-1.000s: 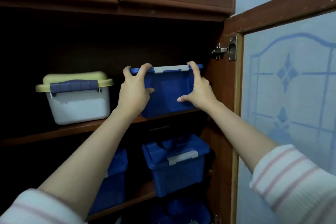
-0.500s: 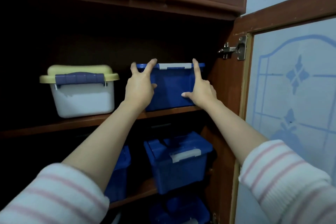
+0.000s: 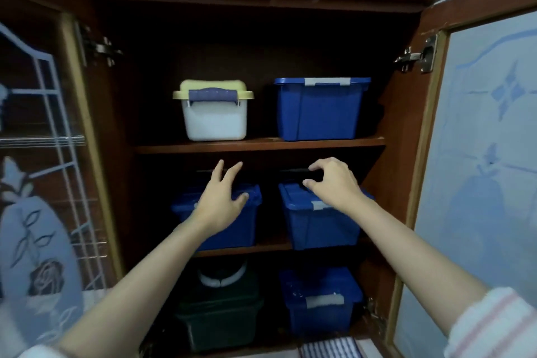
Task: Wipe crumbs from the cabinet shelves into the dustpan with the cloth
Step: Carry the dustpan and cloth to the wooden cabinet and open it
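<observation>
Inside the open cabinet, the upper shelf [image 3: 261,144] carries a white bin with a yellow lid [image 3: 215,119] on the left and, just beside it, a top blue bin [image 3: 319,113] on the right, both upright near the front edge. Below it, the middle shelf [image 3: 270,247] holds a left blue bin [image 3: 244,229] and a right blue bin [image 3: 319,227] side by side. I see my left hand [image 3: 222,200] in front of the left blue bin with its fingers spread and nothing in it. My right hand [image 3: 334,183] hovers over the lid of the right blue bin, its fingers loosely curved with thumb and forefinger apart; I cannot tell whether it touches the lid. On the lowest level sit a dark green bin [image 3: 218,320] and a bottom blue bin [image 3: 319,308]. At the bottom edge of my view lies a blue-and-white striped fabric [image 3: 331,347]; I cannot tell whether it is the cloth. Both doors stand open: the left door [image 3: 35,183] with patterned glass, and the right door [image 3: 479,183] with frosted glass hung on a metal hinge [image 3: 418,55]. A striped sleeve [image 3: 494,325] covers my right forearm near the corner.
</observation>
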Available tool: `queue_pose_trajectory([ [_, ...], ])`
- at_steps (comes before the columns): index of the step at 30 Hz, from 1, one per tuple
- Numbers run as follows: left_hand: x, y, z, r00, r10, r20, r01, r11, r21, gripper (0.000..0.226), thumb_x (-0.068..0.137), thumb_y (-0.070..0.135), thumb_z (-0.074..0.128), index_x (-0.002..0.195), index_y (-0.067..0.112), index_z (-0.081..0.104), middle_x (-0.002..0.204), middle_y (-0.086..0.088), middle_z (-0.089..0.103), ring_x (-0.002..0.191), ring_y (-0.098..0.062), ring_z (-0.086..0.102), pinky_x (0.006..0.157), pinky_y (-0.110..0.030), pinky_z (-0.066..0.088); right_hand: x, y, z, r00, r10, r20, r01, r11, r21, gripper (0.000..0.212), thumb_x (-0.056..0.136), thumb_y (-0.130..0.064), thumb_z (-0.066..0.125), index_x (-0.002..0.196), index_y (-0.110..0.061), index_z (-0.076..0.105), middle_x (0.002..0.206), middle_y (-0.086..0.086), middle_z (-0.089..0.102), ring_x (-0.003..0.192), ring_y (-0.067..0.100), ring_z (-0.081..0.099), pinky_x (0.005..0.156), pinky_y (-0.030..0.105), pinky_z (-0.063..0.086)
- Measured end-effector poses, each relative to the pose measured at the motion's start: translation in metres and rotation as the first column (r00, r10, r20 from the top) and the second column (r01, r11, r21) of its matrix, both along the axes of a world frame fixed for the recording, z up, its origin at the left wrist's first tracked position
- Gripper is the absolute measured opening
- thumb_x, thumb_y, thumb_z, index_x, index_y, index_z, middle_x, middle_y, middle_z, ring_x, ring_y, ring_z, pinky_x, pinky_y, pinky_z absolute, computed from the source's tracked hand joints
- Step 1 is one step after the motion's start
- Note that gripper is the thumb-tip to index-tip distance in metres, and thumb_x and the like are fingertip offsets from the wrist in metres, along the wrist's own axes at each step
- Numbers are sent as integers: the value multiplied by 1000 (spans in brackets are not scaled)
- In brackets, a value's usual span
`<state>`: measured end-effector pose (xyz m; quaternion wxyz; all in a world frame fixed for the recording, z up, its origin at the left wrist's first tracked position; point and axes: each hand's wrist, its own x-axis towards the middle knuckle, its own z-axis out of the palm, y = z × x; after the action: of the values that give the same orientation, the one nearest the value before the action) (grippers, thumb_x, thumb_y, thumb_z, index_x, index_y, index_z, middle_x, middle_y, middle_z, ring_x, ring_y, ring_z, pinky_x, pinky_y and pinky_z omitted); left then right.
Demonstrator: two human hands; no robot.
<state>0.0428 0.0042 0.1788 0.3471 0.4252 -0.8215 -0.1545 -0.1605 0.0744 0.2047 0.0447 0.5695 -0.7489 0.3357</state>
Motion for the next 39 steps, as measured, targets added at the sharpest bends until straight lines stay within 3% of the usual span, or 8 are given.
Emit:
queue_pose_trajectory([
  [3,29,16,-22,996,43,-77,-41,999,33,52,99,20,42,147,21,24,158,1,2,141,-17,20,100,-16,23,24,6,-10,993,116,37,-115,993,-32,30,89,-25,63,116,-14,62,115,4,59,101,20,57,82,26,43],
  [8,79,35,-44,973,140,-184,-136,990,31,46,101,24,37,145,21,28,156,5,13,143,-15,16,114,-28,18,67,13,-44,956,258,142,-242,963,-120,10,91,-18,59,94,-14,68,79,-7,63,73,11,63,74,28,52],
  [17,174,104,-120,956,127,-264,-191,954,-231,28,98,13,42,123,16,55,131,2,51,120,-12,47,98,-23,38,185,30,-125,853,441,280,-402,897,-186,15,92,-12,56,83,-11,68,79,10,70,53,13,59,64,24,50],
  [21,220,143,-141,961,25,-275,-167,845,-507,21,90,13,44,90,8,65,85,5,60,78,2,53,69,-9,42,234,49,-131,817,490,303,-437,870,-229,19,92,-11,57,76,-10,67,79,14,70,50,14,57,57,20,50],
  [25,272,163,-144,902,68,-426,-369,630,-683,19,84,11,48,85,-2,62,89,-9,54,86,0,49,75,-14,42,273,70,-109,783,551,289,-464,826,-318,21,92,-14,57,76,-6,69,80,15,70,53,15,60,64,30,55],
  [28,304,165,-157,808,153,-569,-478,736,-480,40,83,29,53,108,-2,56,105,-12,50,96,-2,48,87,-12,39,310,86,-98,745,616,256,-509,773,-379,25,92,-20,58,78,-3,70,76,14,69,60,20,62,71,40,57],
  [32,315,162,-191,916,201,-348,-262,955,-138,73,84,49,59,144,18,29,130,10,41,116,-4,43,96,-24,38,357,92,-90,761,617,199,-534,770,-348,34,88,-42,60,96,-10,68,81,5,66,80,22,63,79,39,54],
  [39,314,159,-201,976,96,-197,-99,995,-6,74,94,28,51,147,37,0,134,18,45,125,-5,45,95,-20,42,404,102,-58,830,552,81,-484,784,-389,76,89,-43,58,148,-14,21,80,-5,51,75,10,56,81,22,41],
])
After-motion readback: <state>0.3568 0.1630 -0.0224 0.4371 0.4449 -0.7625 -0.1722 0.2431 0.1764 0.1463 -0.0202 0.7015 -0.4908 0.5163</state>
